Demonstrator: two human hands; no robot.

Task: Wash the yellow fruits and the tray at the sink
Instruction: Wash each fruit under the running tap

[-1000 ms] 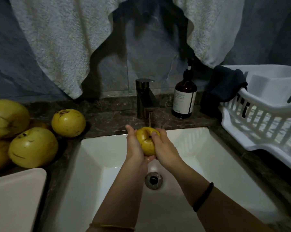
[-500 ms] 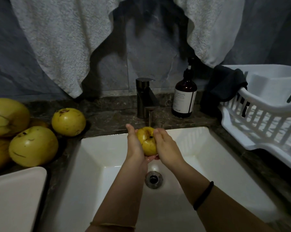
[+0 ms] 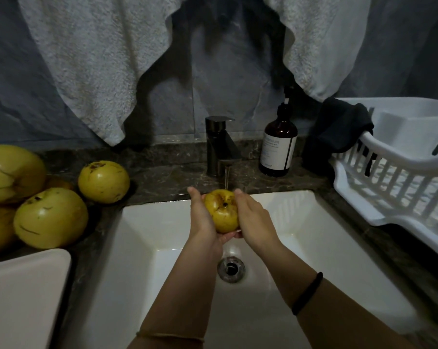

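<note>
Directly under the faucet point(image 3: 220, 144), left hand point(image 3: 202, 219) and right hand point(image 3: 256, 219) clasp a wet yellow fruit point(image 3: 222, 210): firm, likely slippery, best cupped around its sides.

Two pale, nubbly terry towels hang against the grey stone-look wall point(image 3: 225, 84), a broad one on the left point(image 3: 92, 59) and a narrower one on the right point(image 3: 321, 41). Below them runs a dark marbled stone tabletop point(image 3: 167, 172). A squat dark metal tap point(image 3: 219, 144) stands on it, a thin stream falling from its spout. Just to its right stands an upright brown glass pump bottle with a white label point(image 3: 278, 147). Farther right sits a white slatted plastic dish rack point(image 3: 394, 182), with a dark cloth point(image 3: 338, 129) draped over its rim.
</note>
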